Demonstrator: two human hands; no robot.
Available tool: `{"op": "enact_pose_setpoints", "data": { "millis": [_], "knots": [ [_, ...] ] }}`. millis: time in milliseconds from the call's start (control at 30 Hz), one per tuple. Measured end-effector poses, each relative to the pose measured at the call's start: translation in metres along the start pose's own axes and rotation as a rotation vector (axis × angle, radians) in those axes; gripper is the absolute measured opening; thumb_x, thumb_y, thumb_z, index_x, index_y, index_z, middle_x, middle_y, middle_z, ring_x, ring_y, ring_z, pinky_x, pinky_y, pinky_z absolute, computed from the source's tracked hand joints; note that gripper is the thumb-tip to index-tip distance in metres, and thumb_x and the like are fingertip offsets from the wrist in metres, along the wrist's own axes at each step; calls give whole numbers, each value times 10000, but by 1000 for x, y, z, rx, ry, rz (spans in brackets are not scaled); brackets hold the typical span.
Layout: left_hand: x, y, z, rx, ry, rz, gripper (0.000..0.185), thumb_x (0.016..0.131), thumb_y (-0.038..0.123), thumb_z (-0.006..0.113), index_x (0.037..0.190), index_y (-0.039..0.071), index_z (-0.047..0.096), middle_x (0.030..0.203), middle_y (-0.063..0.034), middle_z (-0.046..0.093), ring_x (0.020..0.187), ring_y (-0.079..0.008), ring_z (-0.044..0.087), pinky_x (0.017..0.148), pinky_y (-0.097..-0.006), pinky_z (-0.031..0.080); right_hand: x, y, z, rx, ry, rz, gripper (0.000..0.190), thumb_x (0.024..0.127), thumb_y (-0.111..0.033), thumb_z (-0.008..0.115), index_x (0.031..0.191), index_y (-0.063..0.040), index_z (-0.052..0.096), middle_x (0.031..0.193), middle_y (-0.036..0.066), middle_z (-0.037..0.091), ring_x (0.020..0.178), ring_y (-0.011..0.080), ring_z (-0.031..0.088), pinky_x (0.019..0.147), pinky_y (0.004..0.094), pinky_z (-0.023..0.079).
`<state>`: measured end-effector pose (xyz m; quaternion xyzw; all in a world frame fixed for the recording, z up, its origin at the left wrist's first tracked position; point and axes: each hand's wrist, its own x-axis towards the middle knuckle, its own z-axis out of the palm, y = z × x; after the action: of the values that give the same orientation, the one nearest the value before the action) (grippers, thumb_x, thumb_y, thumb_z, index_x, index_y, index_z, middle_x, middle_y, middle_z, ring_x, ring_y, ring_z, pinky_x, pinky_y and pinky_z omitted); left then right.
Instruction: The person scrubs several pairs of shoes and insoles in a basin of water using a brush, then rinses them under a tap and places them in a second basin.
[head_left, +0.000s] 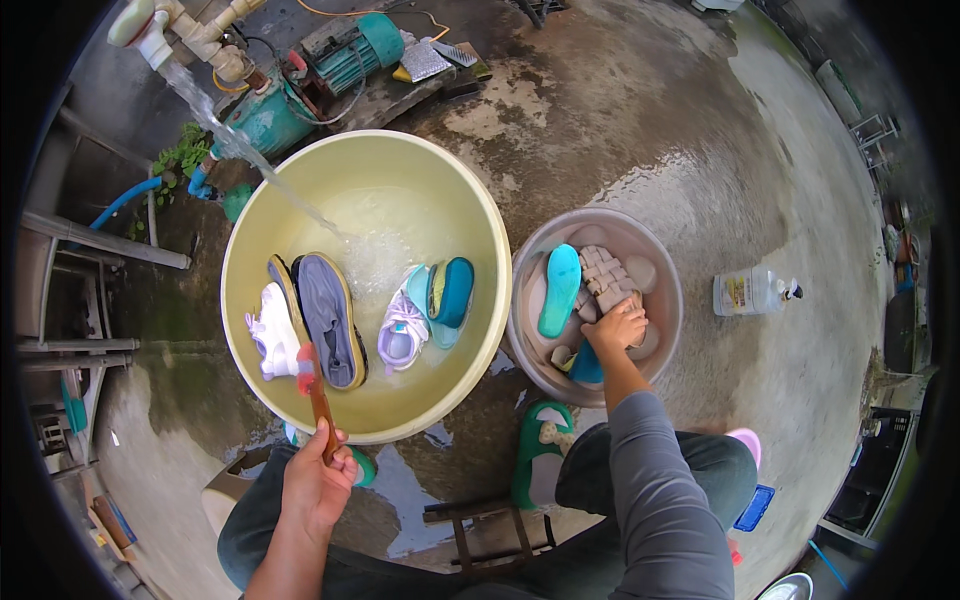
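Note:
My left hand (321, 469) grips a brush (321, 401) by its brown handle, its reddish head over the near rim of a large yellow basin (360, 161). In that basin lie a dark grey slip-on shoe (330, 322), a white shoe (277, 330), a lilac-laced sneaker (403, 330) and a teal slipper (452, 292). My right hand (619, 328) reaches into a smaller greyish-pink basin (667, 255), its fingers curled on a beige woven slipper (606, 274); the grip is partly hidden. A turquoise insole (559, 289) and a blue shoe (586, 365) lie beside it.
Water pours from a tap (150, 45) into the large basin. Behind it stands a green electric pump (352, 64). A clear pump bottle (750, 291) lies on the wet concrete floor to the right. A blue brush (754, 508) lies near my right knee.

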<state>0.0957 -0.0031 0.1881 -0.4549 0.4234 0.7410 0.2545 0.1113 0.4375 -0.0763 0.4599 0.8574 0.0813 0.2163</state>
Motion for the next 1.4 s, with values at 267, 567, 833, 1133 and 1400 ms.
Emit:
{"op": "enact_pose_setpoints", "data": {
  "millis": [267,567,833,1133,1400],
  "knots": [
    [-4,-5,-1,37,29,-2,167,975,249,533,981,83,551,819,-1,548,617,-76,453,607,-225,446,20,-3,17,60,256,-222,506,722,-141,701,1159,-95,449,1148,81,501,1049,278,505,790,408,536],
    [-23,9,-7,-58,-65,51,167,925,236,626,960,84,566,855,-19,573,662,-120,496,663,-295,458,21,40,-82,237,74,-278,441,675,-176,669,1070,-25,545,1047,193,644,1062,376,561,899,432,489],
    [-62,19,-21,-233,-214,146,200,909,245,653,953,85,542,879,-26,565,680,-125,508,690,-302,478,-87,35,-192,478,229,-461,425,622,-198,705,1009,-44,620,916,150,683,849,366,626,802,421,502],
    [-64,25,-33,-324,-255,171,192,919,236,638,959,79,536,871,-32,560,665,-123,496,697,-313,481,-203,-96,-197,1393,-437,-382,432,708,-235,742,1011,27,580,874,83,639,733,176,632,603,332,545],
    [-53,36,-34,-298,-212,249,186,944,227,597,946,45,558,849,-26,555,667,-111,473,658,-280,454,-282,-167,-128,1037,146,-791,655,766,-261,754,1276,23,456,1128,232,503,1025,394,532,913,412,441]
  ]
}}
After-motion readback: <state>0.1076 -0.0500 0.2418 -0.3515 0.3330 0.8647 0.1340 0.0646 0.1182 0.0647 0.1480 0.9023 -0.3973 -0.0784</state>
